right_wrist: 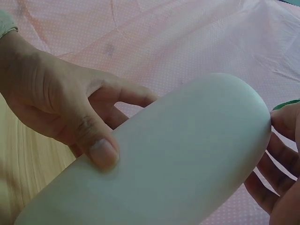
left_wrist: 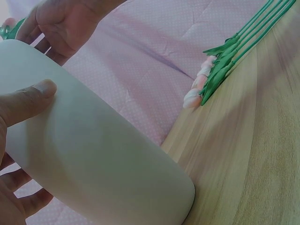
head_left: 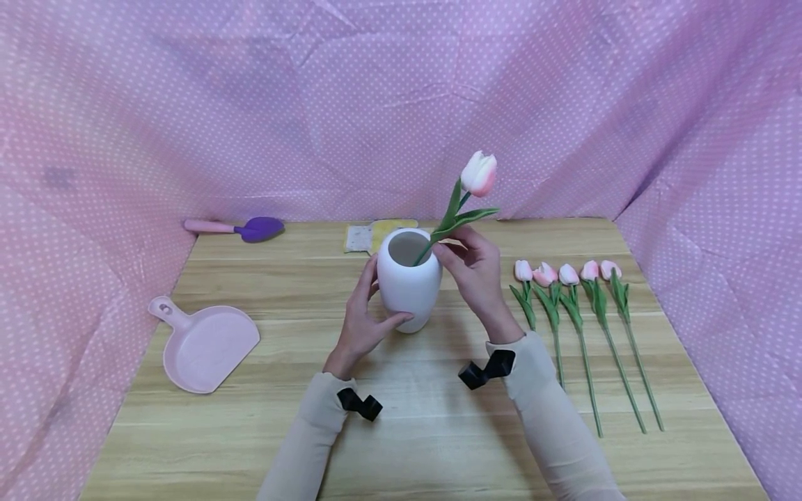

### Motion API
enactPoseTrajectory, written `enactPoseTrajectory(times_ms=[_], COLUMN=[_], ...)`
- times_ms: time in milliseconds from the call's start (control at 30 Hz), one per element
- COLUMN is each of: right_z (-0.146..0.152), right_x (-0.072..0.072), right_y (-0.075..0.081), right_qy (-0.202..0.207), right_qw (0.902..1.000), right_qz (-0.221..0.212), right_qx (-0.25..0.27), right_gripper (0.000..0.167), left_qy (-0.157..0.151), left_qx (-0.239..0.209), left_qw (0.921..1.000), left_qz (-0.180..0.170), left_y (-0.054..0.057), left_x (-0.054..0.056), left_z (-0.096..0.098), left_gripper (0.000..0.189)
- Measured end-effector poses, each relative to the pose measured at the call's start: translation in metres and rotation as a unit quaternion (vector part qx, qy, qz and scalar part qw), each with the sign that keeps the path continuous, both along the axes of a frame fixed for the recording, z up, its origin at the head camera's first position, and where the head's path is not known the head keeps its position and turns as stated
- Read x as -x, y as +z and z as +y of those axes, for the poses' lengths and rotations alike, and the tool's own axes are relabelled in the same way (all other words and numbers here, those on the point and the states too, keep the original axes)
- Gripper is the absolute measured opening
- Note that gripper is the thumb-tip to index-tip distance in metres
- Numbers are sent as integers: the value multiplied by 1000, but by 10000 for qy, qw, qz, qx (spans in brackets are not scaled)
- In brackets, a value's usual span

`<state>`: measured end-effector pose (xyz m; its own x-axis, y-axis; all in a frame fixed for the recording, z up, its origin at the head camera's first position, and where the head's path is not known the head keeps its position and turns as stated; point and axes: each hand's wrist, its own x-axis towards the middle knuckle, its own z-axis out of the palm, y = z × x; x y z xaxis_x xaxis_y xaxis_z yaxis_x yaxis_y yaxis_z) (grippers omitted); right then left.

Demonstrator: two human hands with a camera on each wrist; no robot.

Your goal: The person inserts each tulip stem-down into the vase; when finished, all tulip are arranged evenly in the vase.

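A white vase (head_left: pixel 409 296) stands on the wooden table, its round mouth facing up. Around its left side my left hand (head_left: pixel 363 327) holds it, thumb across the front and fingers behind, as the right wrist view also shows. My right hand (head_left: pixel 474 271) is at the rim, pinching the stem of a pink and white tulip (head_left: pixel 479 174) by its green leaves. The tulip leans to the right, and its lower stem goes into the vase's mouth. The stem's end is hidden inside. In the left wrist view, the vase (left_wrist: pixel 103 136) covers part of the right fingers.
Several more tulips (head_left: pixel 579 320) lie in a row on the table at the right. A pink dustpan (head_left: pixel 209 348) lies at the left, with a purple trowel (head_left: pixel 260 229) behind it. Behind the vase is a yellow and white cloth-like item (head_left: pixel 360 239). Pink dotted fabric (head_left: pixel 401 104) surrounds the table.
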<state>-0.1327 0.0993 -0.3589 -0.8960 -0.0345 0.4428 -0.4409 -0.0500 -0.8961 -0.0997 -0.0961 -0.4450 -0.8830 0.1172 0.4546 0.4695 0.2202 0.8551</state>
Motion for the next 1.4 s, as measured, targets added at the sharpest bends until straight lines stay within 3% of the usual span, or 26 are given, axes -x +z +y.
enactPoseTrajectory(times_ms=[233,667,1167,1400], right_z=[2,6,45,77], right_x=[-1,-4,-9,-13], right_y=[-3,-8,-17,-17], right_qy=[20,174,-173,-637], right_qw=[9995,9995,9964,9929], right_qz=[219,-171,-447,-592], right_qx=[-222,214,706,808], right_gripper=[19,23,20,20], left_qy=[17,5,57,12], left_qx=[-4,42,78,55], left_qw=[10000,9999,9999,10000], left_qz=[-29,-121,-28,-6], left_y=[-1,0,-1,-2], left_x=[1,0,0,1], left_z=[0,0,0,0], left_gripper=[110,110,111,110])
